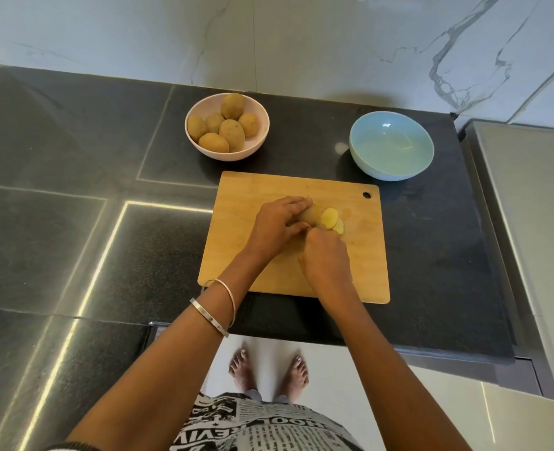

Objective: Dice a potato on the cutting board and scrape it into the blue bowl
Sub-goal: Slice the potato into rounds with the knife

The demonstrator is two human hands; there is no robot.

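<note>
L hand (277,222): fingers curled on potato (309,213), long axis L-R.
R hand (326,255): fist closed, prob. on knife, hidden.
Slices (332,220): just R of my fingertips.

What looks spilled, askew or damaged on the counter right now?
Nothing stands out. The slices lie on the cutting board beside the potato, and the blue bowl sits upright and empty.

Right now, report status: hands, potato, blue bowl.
Left hand grips brown-skinned potato on wooden cutting board. Right hand curled as on a knife handle; blade barely visible. Pale slices cut. Round blue bowl empty, unobstructed.
</note>
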